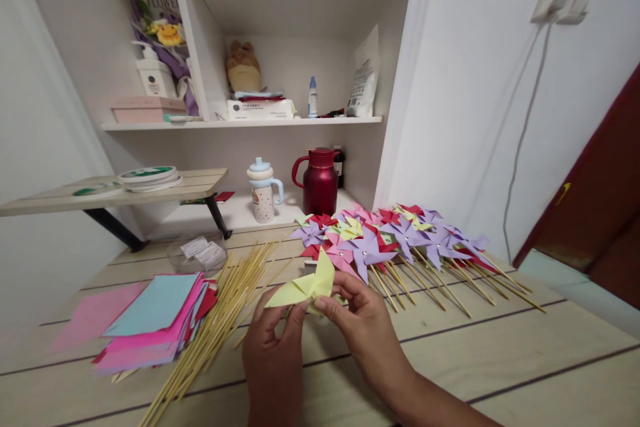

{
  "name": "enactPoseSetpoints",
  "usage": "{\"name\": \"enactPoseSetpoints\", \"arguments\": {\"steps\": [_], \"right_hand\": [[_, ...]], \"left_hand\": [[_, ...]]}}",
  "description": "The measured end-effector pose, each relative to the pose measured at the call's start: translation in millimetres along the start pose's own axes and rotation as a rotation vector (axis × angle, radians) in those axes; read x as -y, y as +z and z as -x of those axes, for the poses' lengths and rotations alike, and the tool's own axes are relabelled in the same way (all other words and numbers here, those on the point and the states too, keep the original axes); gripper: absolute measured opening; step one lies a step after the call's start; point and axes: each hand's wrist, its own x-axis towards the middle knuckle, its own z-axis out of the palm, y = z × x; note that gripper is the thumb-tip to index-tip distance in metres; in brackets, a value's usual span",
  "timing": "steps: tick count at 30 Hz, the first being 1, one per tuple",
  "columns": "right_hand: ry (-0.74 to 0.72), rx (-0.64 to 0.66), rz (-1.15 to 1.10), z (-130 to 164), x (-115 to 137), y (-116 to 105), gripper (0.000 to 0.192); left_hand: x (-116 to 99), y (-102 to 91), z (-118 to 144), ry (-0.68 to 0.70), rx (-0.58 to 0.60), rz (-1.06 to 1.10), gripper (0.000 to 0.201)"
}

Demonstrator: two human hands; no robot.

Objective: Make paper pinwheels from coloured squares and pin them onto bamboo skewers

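A pale yellow paper pinwheel (pixel 306 288), with its blades folded toward the middle, is held above the table between both hands. My left hand (pixel 278 340) pinches its left and lower part, thumb near the centre. From the right, my right hand (pixel 361 323) grips the pinwheel, with its thumb close to the middle. The fingers behind the paper are partly hidden, and I cannot tell whether a stick is attached. Thin wooden sticks (pixel 220 320) lie in a loose bundle to the left of my left hand. Beyond my right hand lie many finished pinwheels (pixel 367 253) on sticks.
Coloured paper sheets (pixel 153 307) are stacked at the left, near a clear container (pixel 197 253) with small packets. A small raised stand (pixel 205 180) holds rolls of tape (pixel 150 177). A speckled cup (pixel 263 197) and a red jug (pixel 321 183) stand at the back below shelves.
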Motion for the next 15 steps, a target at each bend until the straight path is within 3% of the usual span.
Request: {"name": "enactPoseSetpoints", "arguments": {"steps": [11, 15], "right_hand": [[-0.004, -0.017, 0.093, 3.5, 0.9, -1.1, 0.012], [-0.005, -0.023, 0.138, 4.4, 0.9, -1.1, 0.011]], "left_hand": [[-2.1, -1.5, -1.0, 0.053, 0.001, -0.088, 0.015], [0.5, -2.3, 0.0, -0.023, -0.022, -0.068, 0.02]]}}
